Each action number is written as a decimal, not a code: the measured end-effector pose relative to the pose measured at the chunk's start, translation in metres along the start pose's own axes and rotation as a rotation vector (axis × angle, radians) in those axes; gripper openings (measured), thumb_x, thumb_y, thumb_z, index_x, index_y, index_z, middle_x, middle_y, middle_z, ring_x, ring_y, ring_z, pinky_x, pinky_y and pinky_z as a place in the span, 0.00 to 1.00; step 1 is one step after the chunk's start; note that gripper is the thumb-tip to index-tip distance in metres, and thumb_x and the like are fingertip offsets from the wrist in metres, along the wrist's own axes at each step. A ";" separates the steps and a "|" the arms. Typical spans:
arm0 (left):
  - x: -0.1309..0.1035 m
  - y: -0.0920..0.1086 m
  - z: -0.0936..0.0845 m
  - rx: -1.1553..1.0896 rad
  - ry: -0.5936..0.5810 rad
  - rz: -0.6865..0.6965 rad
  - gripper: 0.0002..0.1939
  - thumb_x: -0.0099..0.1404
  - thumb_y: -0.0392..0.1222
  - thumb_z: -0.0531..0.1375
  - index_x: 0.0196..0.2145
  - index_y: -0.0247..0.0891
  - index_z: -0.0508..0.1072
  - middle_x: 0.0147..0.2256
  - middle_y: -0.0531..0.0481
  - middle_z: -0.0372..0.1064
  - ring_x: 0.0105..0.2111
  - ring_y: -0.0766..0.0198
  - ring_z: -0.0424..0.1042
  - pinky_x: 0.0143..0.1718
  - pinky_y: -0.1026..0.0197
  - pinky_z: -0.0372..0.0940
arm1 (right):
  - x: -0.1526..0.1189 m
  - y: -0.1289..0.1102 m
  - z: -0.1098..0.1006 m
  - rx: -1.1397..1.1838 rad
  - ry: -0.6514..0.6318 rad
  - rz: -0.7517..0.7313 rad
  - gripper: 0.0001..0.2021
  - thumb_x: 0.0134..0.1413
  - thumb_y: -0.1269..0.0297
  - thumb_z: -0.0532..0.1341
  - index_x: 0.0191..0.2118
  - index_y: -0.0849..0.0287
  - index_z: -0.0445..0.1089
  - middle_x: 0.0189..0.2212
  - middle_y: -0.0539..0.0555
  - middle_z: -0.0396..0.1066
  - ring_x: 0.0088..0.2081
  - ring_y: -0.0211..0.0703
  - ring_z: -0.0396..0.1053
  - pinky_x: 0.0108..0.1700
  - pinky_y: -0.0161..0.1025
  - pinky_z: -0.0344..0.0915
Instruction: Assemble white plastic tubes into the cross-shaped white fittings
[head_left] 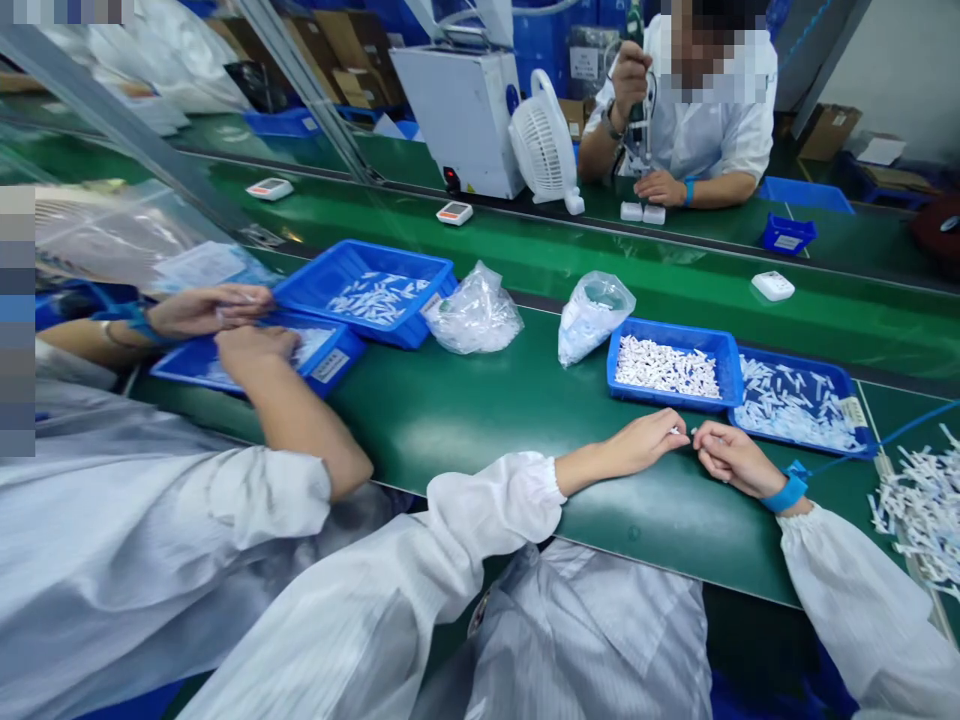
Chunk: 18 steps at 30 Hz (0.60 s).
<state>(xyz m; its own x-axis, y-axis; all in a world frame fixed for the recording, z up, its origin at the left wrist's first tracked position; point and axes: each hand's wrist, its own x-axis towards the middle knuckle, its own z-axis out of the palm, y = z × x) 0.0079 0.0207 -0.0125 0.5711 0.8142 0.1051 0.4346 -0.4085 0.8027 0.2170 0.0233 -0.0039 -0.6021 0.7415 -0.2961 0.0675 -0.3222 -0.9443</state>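
My left hand (646, 443) reaches in over the green table, its fingertips pinched on a small white plastic part (676, 431). Facing it, my right hand (735, 462) has thumb and fingers pressed together; what they grip is too small to make out. The two sets of fingertips nearly meet. Just beyond them stands a blue tray of tiny white-and-dark parts (616, 378). Beside it, a second blue tray (799, 358) contains pale strip-like pieces. A blue wrist strap (787, 488) with a cord circles my right wrist.
At far right lies a pile of white strip-like parts (926, 505). Two clear plastic bags (476, 312) stand near another blue bin (352, 250). To my left, a co-worker's hands (255, 345) work over a blue tray. Across the bench, another person holds a tool (637, 105).
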 end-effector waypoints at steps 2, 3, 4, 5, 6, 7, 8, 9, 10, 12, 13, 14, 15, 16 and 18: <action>-0.002 0.002 -0.001 -0.024 -0.017 0.039 0.10 0.73 0.42 0.51 0.42 0.35 0.68 0.42 0.47 0.68 0.43 0.63 0.68 0.48 0.63 0.62 | -0.001 -0.001 -0.001 0.005 0.007 0.000 0.22 0.50 0.44 0.67 0.32 0.60 0.64 0.15 0.42 0.60 0.14 0.24 0.43 0.17 0.30 0.36; -0.003 0.002 -0.001 -0.034 -0.024 0.058 0.10 0.73 0.42 0.51 0.43 0.35 0.69 0.42 0.46 0.68 0.43 0.63 0.68 0.50 0.63 0.62 | -0.001 -0.001 -0.001 0.009 0.012 -0.002 0.22 0.50 0.44 0.67 0.32 0.60 0.64 0.15 0.42 0.60 0.14 0.24 0.44 0.17 0.30 0.36; -0.004 0.003 -0.002 -0.044 -0.030 0.075 0.11 0.73 0.42 0.50 0.44 0.34 0.69 0.42 0.45 0.67 0.44 0.63 0.68 0.50 0.62 0.62 | 0.000 -0.002 -0.001 0.014 0.018 -0.002 0.22 0.49 0.44 0.67 0.32 0.60 0.64 0.16 0.42 0.60 0.14 0.24 0.44 0.17 0.30 0.37; -0.005 0.003 -0.002 -0.052 -0.036 0.090 0.11 0.73 0.42 0.50 0.45 0.35 0.69 0.42 0.45 0.67 0.44 0.62 0.67 0.51 0.62 0.62 | 0.000 -0.002 0.000 0.019 0.024 -0.003 0.22 0.49 0.44 0.67 0.32 0.60 0.64 0.17 0.43 0.61 0.15 0.24 0.44 0.17 0.29 0.37; -0.007 0.003 -0.002 -0.059 -0.040 0.103 0.12 0.73 0.42 0.50 0.46 0.35 0.70 0.42 0.45 0.66 0.45 0.62 0.67 0.52 0.62 0.62 | 0.001 -0.001 0.000 0.024 0.031 -0.003 0.22 0.48 0.45 0.68 0.32 0.60 0.64 0.18 0.43 0.61 0.15 0.24 0.45 0.17 0.29 0.38; -0.008 0.003 -0.002 -0.066 -0.043 0.112 0.12 0.73 0.42 0.50 0.46 0.35 0.70 0.42 0.45 0.66 0.45 0.62 0.67 0.52 0.61 0.62 | 0.002 -0.001 0.001 0.029 0.038 -0.004 0.22 0.48 0.45 0.68 0.32 0.60 0.64 0.18 0.43 0.62 0.15 0.24 0.45 0.17 0.29 0.38; -0.009 0.003 -0.002 -0.071 -0.044 0.118 0.13 0.73 0.42 0.50 0.47 0.36 0.70 0.42 0.45 0.65 0.45 0.61 0.67 0.52 0.61 0.62 | 0.003 -0.001 0.001 0.033 0.045 -0.005 0.22 0.47 0.46 0.69 0.31 0.60 0.63 0.19 0.43 0.62 0.15 0.24 0.46 0.17 0.29 0.39; -0.010 0.002 -0.002 -0.075 -0.043 0.122 0.13 0.73 0.42 0.50 0.48 0.36 0.69 0.42 0.45 0.65 0.45 0.61 0.67 0.53 0.60 0.62 | 0.003 -0.001 0.002 0.036 0.051 -0.008 0.22 0.47 0.46 0.69 0.31 0.60 0.63 0.19 0.43 0.62 0.15 0.24 0.47 0.17 0.29 0.39; -0.010 0.002 -0.002 -0.077 -0.040 0.123 0.14 0.73 0.43 0.50 0.49 0.36 0.69 0.42 0.45 0.65 0.45 0.61 0.67 0.53 0.59 0.62 | 0.004 -0.001 0.002 0.040 0.058 -0.012 0.22 0.46 0.47 0.70 0.31 0.60 0.63 0.20 0.43 0.62 0.16 0.24 0.47 0.17 0.29 0.39; -0.011 0.001 -0.002 -0.079 -0.033 0.122 0.14 0.73 0.44 0.50 0.49 0.35 0.69 0.42 0.45 0.65 0.45 0.60 0.67 0.53 0.59 0.62 | 0.004 -0.001 0.002 0.042 0.066 -0.022 0.22 0.45 0.47 0.70 0.31 0.60 0.64 0.20 0.43 0.63 0.16 0.24 0.48 0.17 0.29 0.40; -0.011 0.000 -0.002 -0.078 -0.030 0.119 0.14 0.72 0.44 0.50 0.49 0.35 0.69 0.42 0.45 0.65 0.44 0.61 0.67 0.52 0.59 0.62 | 0.004 -0.002 0.003 0.041 0.067 -0.026 0.22 0.45 0.47 0.71 0.31 0.60 0.65 0.20 0.44 0.63 0.16 0.23 0.48 0.17 0.28 0.40; -0.011 0.000 -0.002 -0.077 -0.025 0.115 0.14 0.72 0.45 0.50 0.49 0.35 0.69 0.42 0.45 0.65 0.44 0.61 0.67 0.51 0.59 0.63 | 0.004 -0.002 0.003 0.039 0.065 -0.029 0.22 0.45 0.48 0.71 0.32 0.61 0.65 0.21 0.44 0.64 0.16 0.23 0.48 0.17 0.28 0.40; -0.011 0.000 -0.002 -0.076 -0.020 0.108 0.14 0.72 0.45 0.51 0.48 0.35 0.69 0.41 0.45 0.66 0.43 0.61 0.68 0.51 0.59 0.63 | 0.003 -0.002 0.003 0.036 0.061 -0.032 0.21 0.45 0.48 0.71 0.32 0.61 0.66 0.21 0.44 0.64 0.16 0.23 0.48 0.17 0.29 0.40; -0.011 0.000 -0.002 -0.076 -0.014 0.099 0.14 0.72 0.45 0.51 0.47 0.35 0.69 0.41 0.46 0.66 0.42 0.61 0.68 0.50 0.59 0.63 | 0.003 -0.003 0.003 0.034 0.056 -0.033 0.21 0.45 0.49 0.71 0.33 0.61 0.67 0.22 0.45 0.65 0.16 0.23 0.49 0.17 0.29 0.41; -0.011 0.000 -0.002 -0.079 -0.002 0.073 0.13 0.71 0.46 0.52 0.46 0.36 0.68 0.40 0.47 0.68 0.41 0.62 0.68 0.49 0.59 0.64 | 0.002 -0.004 0.004 0.028 0.043 -0.031 0.20 0.46 0.50 0.71 0.34 0.62 0.68 0.23 0.46 0.66 0.17 0.24 0.50 0.18 0.29 0.41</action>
<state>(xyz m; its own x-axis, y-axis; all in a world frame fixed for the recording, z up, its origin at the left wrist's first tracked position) 0.0005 0.0122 -0.0124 0.6006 0.7826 0.1639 0.3355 -0.4328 0.8367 0.2124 0.0236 -0.0005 -0.5686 0.7760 -0.2731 0.0267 -0.3145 -0.9489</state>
